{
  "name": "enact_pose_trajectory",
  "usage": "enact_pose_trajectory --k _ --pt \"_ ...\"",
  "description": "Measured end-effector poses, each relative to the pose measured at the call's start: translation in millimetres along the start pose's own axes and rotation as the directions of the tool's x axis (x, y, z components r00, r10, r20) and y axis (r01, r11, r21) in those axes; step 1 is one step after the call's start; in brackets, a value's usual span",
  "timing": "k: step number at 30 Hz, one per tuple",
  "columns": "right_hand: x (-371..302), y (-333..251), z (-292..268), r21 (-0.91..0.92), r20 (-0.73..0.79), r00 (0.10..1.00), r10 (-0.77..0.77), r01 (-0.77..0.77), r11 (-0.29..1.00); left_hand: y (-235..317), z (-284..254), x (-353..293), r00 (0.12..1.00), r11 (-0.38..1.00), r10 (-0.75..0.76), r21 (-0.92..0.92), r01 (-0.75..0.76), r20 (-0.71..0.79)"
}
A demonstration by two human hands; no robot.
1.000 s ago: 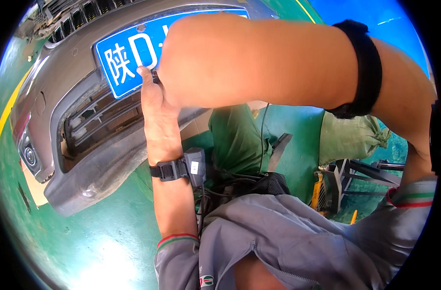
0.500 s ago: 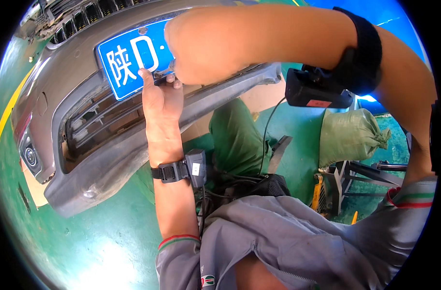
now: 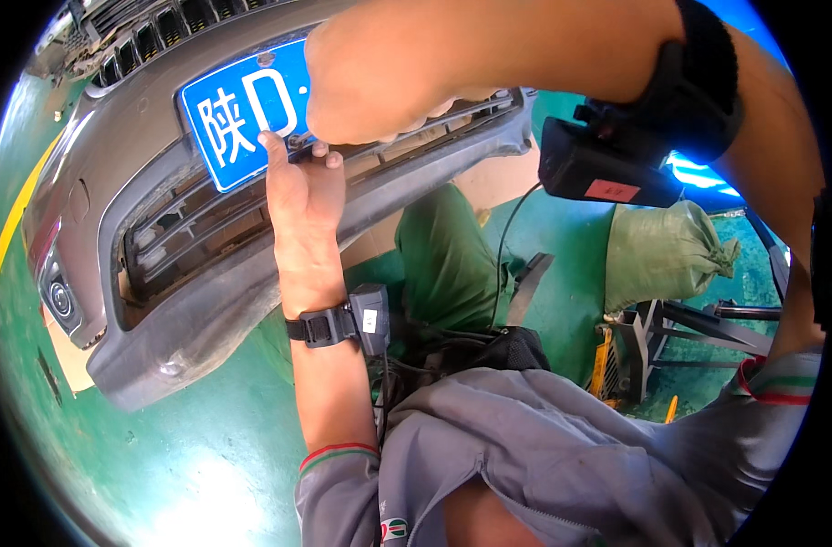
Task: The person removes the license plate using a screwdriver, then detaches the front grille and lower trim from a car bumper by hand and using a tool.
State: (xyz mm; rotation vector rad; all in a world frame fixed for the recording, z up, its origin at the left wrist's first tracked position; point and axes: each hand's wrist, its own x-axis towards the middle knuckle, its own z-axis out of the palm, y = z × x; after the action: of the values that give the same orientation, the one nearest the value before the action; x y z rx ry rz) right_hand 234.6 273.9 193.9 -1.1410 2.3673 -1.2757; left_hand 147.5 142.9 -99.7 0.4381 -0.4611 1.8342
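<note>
A blue licence plate (image 3: 200, 102) with white characters lies against the front of a brown-grey car bumper (image 3: 97, 146). At the plate's lower edge is my left hand (image 3: 307, 191), its thumb against the plate's face and its fingers curled at the edge. A small dark piece (image 3: 299, 141) shows by those fingertips, too small to name. My right hand (image 3: 370, 82) is closed in front of the plate's right part, which it covers. Its knuckles face me, so whatever the fingers hold is hidden.
Below the plate runs the bumper's black lower grille (image 3: 188, 223). A tied green sack (image 3: 657, 255) sits at the right, above a grey metal stand (image 3: 648, 351). A cable (image 3: 503, 246) hangs from the black device (image 3: 607, 169) on my right forearm. Cardboard (image 3: 507, 182) lies beyond the bumper.
My right hand has turned and shifted slightly left, and its curled fingers now show underneath. The right forearm device has tilted and dropped a little. My left hand stays at the plate's edge.
</note>
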Motion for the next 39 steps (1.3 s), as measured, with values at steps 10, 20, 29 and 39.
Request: enact_pose_trajectory --k 10,20,29,39 --pt "67 -59 50 -0.916 -0.033 0.537 0.843 -0.354 0.190 -47 78 32 0.857 0.791 0.240 0.604 0.100 -0.455" --pt "44 -47 59 -0.853 -0.428 0.693 0.580 -0.522 -0.005 -47 69 46 0.614 0.957 0.255 0.287 -0.047 -0.747" --pt "14 -27 51 -0.911 -0.232 0.879 0.417 -0.347 0.225 -50 79 29 0.836 0.700 0.356 0.712 0.057 -0.417" --pt "27 -83 30 -0.530 -0.090 0.568 0.818 -0.723 0.443 -51 81 48 0.613 0.952 0.279 0.294 -0.079 -0.739"
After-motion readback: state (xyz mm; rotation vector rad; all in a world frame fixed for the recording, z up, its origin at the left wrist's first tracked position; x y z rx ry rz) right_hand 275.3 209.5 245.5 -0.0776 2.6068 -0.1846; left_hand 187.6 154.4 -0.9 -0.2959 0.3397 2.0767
